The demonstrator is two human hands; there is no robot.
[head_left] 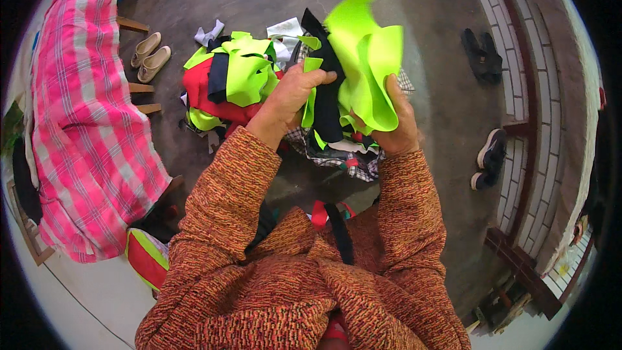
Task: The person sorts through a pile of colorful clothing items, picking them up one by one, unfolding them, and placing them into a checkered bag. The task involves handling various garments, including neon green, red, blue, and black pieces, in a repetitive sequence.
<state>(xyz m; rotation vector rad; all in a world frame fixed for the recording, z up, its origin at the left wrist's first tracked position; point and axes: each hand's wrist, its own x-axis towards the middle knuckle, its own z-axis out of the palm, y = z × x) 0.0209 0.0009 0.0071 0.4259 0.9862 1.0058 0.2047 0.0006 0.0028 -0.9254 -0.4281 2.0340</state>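
Observation:
My right hand (402, 120) is closed on the edge of a large, wavy lime-green fabric piece (369, 58), held up over a heap of scraps. My left hand (291, 97) is closed, with a narrow lime-green fabric strip (310, 107) at its thumb and fingers. A small dark pointed thing beside these fingers is too unclear to name. Between both hands lies a long black fabric strip (329, 94). Below them is black-and-white checked cloth (363, 167). Left of my left hand sits a pile of lime-green fabric (249, 74) with red cloth (202, 87) and dark pieces.
A pink plaid cloth (91, 123) covers a wooden-legged piece of furniture at the left, with beige shoes (154, 63) beside it. Dark sandals (483, 57) and dark sneakers (491, 159) stand by the white-brick edge (518, 175) at the right. Black and red strips (338, 227) lie on my lap.

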